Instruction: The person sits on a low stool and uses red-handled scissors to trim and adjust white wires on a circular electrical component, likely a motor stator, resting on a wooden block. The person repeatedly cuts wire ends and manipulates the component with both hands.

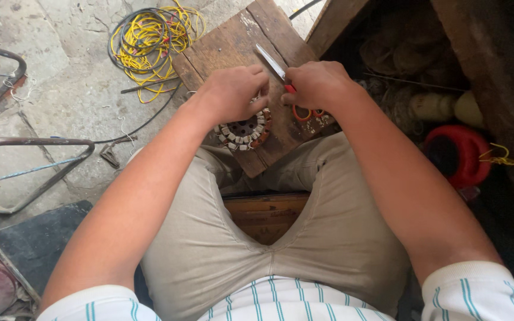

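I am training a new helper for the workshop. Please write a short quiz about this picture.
1. True or false: the left hand rests on the round motor stator.
2. What does the right hand hold? A) red-handled scissors B) a hammer C) a brush
3. What colour is the wire coil on the floor?

Key: 1 true; 2 A; 3 yellow.

It was a rough repair workshop: a cracked concrete floor (72,77), tangled yellow wire (150,41), a worn wooden board (233,47) as workbench, bent metal frames (31,148) lying around.
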